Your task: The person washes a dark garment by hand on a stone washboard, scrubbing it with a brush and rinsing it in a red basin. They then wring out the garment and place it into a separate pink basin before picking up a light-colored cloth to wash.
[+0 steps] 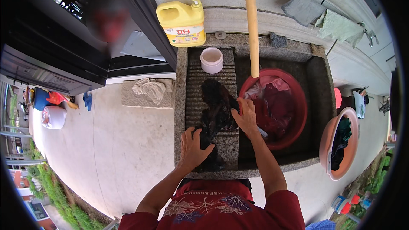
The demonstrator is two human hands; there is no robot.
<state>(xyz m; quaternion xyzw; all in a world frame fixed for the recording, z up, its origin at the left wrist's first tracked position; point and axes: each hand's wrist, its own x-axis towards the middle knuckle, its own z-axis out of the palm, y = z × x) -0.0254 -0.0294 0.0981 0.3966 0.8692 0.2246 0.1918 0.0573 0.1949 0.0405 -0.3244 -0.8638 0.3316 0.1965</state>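
Observation:
A wet, bunched black garment (218, 106) lies along the ribbed stone washboard (194, 89) of a granite sink. My left hand (194, 149) rests at the garment's near end, thumb and fingers spread apart. Over its right edge, my right hand (246, 117) is closed round something, of which only a small red strip shows between thumb and fingers; the rest is hidden. Just right of this hand, a red basin (303, 121) stands in the sink's deeper part, with wet dark red and pink clothes (277, 98) in it.
A lilac tub (211, 61) stands at the washboard's far end, and a yellow pump jug (182, 23) behind it. A wooden pole (251, 30) slants down to the basin. Right of the sink is a pink basin (350, 145) with dark clothes. A cloth (149, 90) lies on a stone slab to the left.

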